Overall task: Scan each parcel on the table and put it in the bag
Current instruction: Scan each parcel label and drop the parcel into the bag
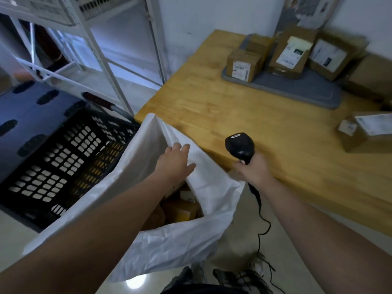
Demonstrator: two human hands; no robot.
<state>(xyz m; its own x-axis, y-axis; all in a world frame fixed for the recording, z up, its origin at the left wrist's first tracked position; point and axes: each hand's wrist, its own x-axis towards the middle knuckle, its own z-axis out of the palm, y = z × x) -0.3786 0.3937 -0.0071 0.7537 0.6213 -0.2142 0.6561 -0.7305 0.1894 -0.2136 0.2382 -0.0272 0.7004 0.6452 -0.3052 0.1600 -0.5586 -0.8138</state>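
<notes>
To the left of the left hand (175,161) sits a black crate (63,158). Right under that hand the white bag (169,240) gapes open with brown bagged parcels (182,209) inside, and the hand's fingers lie straight and close together on the bag's far fold. Just to its right the right hand (253,168) is wrapped round the handle of a black scanner (239,145), head up, at the tabletop (233,107) edge. Beyond that hand, labelled parcels (242,64) stand on a grey tray (307,90), and a lone parcel (364,130) lies well off to its right.

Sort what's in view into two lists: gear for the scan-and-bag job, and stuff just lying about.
Job: scanner, white bag, labelled parcels on the grey tray, lone parcel at the table edge.
Lying about: black crate, white shelving.
</notes>
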